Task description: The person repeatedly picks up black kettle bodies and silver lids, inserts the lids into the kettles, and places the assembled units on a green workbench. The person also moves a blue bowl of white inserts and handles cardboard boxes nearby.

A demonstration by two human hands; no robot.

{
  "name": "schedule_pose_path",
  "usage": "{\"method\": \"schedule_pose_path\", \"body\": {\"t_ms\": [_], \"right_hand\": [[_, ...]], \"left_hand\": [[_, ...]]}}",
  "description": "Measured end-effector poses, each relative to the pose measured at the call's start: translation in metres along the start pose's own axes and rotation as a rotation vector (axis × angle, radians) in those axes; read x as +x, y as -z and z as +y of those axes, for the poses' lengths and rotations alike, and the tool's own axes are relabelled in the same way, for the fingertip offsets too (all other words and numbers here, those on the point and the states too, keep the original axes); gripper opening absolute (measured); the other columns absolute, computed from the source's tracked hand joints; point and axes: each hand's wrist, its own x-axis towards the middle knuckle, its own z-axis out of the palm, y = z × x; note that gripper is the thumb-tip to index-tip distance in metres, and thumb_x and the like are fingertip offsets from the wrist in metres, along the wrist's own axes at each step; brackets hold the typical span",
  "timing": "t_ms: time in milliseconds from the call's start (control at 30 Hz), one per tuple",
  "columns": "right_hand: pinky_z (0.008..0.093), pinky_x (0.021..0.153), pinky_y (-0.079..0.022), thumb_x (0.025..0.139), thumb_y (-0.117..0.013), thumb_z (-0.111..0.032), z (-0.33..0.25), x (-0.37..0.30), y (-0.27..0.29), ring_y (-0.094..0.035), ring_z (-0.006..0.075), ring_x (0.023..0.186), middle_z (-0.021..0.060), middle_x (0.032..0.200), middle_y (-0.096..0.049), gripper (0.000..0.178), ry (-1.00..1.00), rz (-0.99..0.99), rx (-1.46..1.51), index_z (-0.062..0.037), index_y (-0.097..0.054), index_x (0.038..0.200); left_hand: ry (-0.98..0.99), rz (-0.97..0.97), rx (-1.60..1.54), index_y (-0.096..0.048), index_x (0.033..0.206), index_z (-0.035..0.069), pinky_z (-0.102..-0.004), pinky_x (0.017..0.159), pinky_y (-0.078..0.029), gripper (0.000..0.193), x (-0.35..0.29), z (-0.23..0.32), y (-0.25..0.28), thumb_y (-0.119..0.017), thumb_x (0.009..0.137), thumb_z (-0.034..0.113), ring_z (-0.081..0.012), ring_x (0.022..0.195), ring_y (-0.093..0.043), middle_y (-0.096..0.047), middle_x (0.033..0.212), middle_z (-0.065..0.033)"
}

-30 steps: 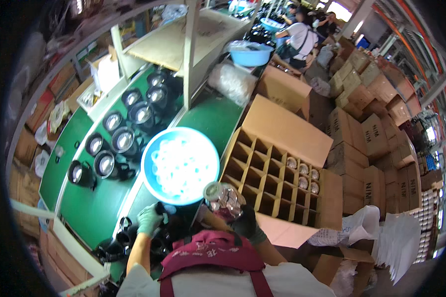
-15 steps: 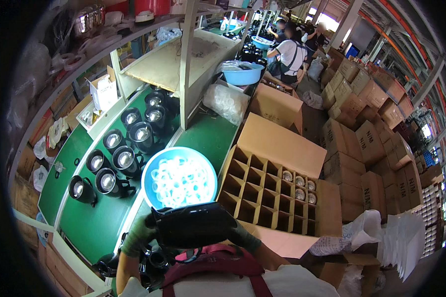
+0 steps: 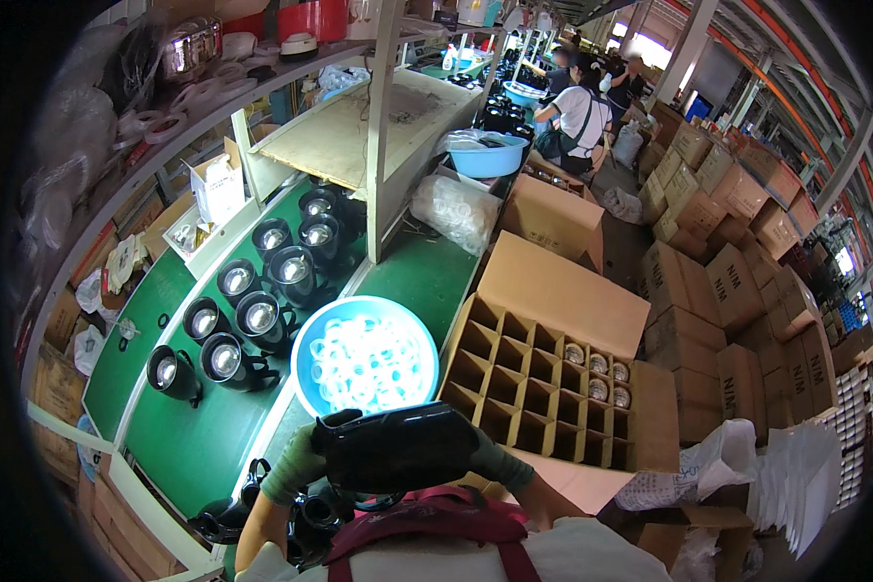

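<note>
A glossy black jug lies sideways in front of my chest, held between both gloved hands. My left hand is closed around its left end. My right hand grips the opposite end, its fingers partly hidden behind the jug. Just beyond the jug stands a light-blue basin heaped with translucent white plastic rings. More black jugs with shiny silvery insides stand in rows on the green work surface. Other black jugs lie beside my left forearm, partly covered by it.
To the right, an open cardboard carton has dividers, with several round silvery pieces in its cells. A metal post rises behind the basin. Stacked cartons fill the right side. Farther off, people sit and stand along the line.
The surroundings have shifted slightly right and down in the view. Both hands keep the same hold on the black jug, and its tilt is nearly the same.
</note>
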Motion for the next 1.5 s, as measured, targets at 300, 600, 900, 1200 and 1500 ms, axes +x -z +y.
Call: {"method": "schedule_pose_path", "body": {"t_ms": [300,600,900,1200,1500], "right_hand": [[0.0409,0.106,-0.042,0.079,-0.078,-0.014,-0.052,0.025,-0.057,-0.047,0.0303,0.128,0.0150,0.143,-0.043,0.069,0.594,-0.043,-0.503,-0.0084,-0.045,0.138],[0.0457,0.103,-0.044,0.078,-0.074,-0.023,-0.065,0.100,-0.102,-0.048,0.0403,0.124,0.0188,0.139,-0.047,0.039,0.754,0.004,-1.210,-0.0071,-0.066,0.112],[0.0501,0.109,-0.035,0.081,-0.073,-0.030,-0.059,0.127,-0.206,-0.037,0.0390,0.134,0.0195,0.146,-0.038,0.058,0.954,-0.245,-1.274,-0.0110,-0.055,0.132],[0.0469,0.103,-0.042,0.077,-0.076,-0.014,-0.016,0.101,-0.112,-0.045,0.0390,0.127,0.0213,0.137,-0.046,0.062,0.469,-0.120,-1.061,-0.0016,-0.051,0.131],[0.0412,0.096,-0.046,0.079,-0.075,-0.021,0.034,0.009,0.087,-0.055,0.0359,0.112,0.0160,0.116,-0.058,0.039,0.205,0.464,-1.143,-0.0054,-0.061,0.112]], "left_hand": [[0.058,0.284,-0.880,-0.053,0.133,0.000,-0.0398,0.099,-0.048,0.076,-0.010,-0.119,0.012,-0.023,0.099,0.061,-0.0285,0.111,-0.062,-0.064,0.123,-0.0153],[-0.161,0.897,0.578,-0.035,0.145,0.003,-0.0345,0.091,-0.049,0.080,-0.061,-0.051,0.065,-0.067,0.072,-0.003,-0.0245,0.106,-0.052,-0.046,0.130,-0.0152],[-0.278,0.690,0.889,-0.065,0.092,0.011,-0.0404,0.101,-0.045,0.033,-0.113,-0.022,0.085,-0.083,0.064,0.010,-0.0343,0.124,-0.052,-0.053,0.135,-0.0120],[0.024,1.215,1.132,-0.064,0.085,0.012,-0.0423,0.094,-0.043,0.036,-0.132,-0.134,0.198,-0.083,0.054,0.008,-0.0297,0.110,-0.052,-0.061,0.116,-0.0042],[0.216,1.188,1.083,-0.066,0.103,0.007,-0.0408,0.088,-0.050,0.051,-0.092,-0.293,0.247,-0.088,0.060,0.020,-0.0325,0.101,-0.059,-0.056,0.118,-0.0130]]}}
